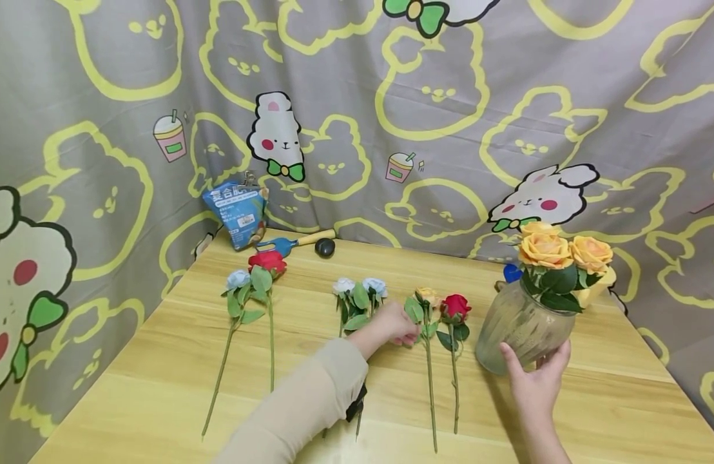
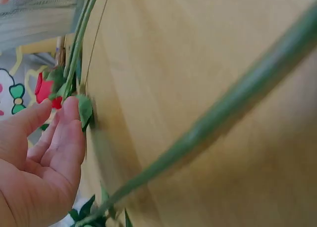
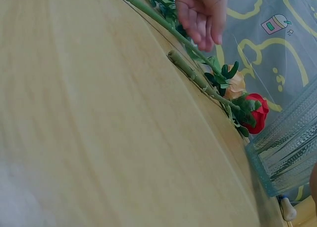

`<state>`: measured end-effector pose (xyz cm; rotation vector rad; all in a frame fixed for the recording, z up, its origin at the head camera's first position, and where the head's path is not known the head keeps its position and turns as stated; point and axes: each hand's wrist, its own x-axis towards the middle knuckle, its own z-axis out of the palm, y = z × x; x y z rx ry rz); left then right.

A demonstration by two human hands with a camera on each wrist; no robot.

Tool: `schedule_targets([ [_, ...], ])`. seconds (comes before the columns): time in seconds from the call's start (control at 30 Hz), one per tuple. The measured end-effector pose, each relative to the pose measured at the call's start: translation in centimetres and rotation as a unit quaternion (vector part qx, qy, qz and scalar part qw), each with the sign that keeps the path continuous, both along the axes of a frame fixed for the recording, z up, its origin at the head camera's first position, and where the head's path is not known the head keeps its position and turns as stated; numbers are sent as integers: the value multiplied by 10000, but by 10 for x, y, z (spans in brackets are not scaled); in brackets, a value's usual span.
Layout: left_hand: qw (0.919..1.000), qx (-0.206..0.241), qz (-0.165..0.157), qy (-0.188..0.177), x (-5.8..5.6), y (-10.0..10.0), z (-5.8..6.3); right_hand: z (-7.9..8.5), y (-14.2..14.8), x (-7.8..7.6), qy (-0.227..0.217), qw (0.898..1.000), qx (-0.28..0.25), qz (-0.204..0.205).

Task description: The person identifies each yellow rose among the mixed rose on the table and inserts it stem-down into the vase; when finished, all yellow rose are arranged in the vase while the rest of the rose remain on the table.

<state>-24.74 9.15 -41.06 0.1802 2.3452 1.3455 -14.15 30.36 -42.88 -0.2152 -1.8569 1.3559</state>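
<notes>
My right hand (image 1: pixel 537 380) grips the lower side of a ribbed glass vase (image 1: pixel 519 332), its thumb on the near face. Orange roses (image 1: pixel 545 248) with dark green leaves stand in the vase, which leans right in the head view. Reaching across the middle, my left hand (image 1: pixel 394 322) is just left of a yellow rose (image 1: pixel 426 296); its fingers are loosely bent and hold nothing in the right wrist view. Beside the yellow rose lies a red rose (image 1: pixel 455 308). White rose (image 1: pixel 343 286) and light blue rose (image 1: pixel 375 287) lie partly under the left forearm.
On the left lie another light blue rose (image 1: pixel 238 279) and a red rose (image 1: pixel 267 261). At the back are a clipped blue bag (image 1: pixel 238 216), a wooden-handled garden fork (image 1: pixel 281 246) and a black round object (image 1: pixel 325 247). A patterned curtain (image 1: pixel 345 84) borders the table.
</notes>
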Motion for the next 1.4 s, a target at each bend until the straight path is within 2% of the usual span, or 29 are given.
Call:
schedule_targets([
  [0.17, 9999, -57, -9, -155, 12, 13, 2, 3, 2, -1, 81, 10000, 51, -20],
  [0.4, 9996, -153, 228, 55, 23, 29, 2, 6, 2, -1, 63, 10000, 43, -26],
  [0.63, 9986, -154, 500, 60, 27, 36, -3, 5, 1, -2, 135, 9999, 77, 23],
  [0.8, 9984, -138, 543, 62, 28, 38, -6, 5, 2, -1, 57, 9999, 92, 16],
  [1.0, 9965, 356, 751, -51, 24, 37, -12, 4, 2, 0, 2, 9999, 103, 33],
  [1.13, 9917, 904, 911, -117, 20, 33, -9, 2, 1, 0, 10, 10000, 53, 54],
  [1.27, 9843, 1558, 829, -9, 11, 22, 6, 1, 0, 0, 5, 10000, 0, 99],
  [1.4, 9732, 2224, 478, 333, -1, 9, 34, 6, -2, 2, -14, 9999, -17, 152],
])
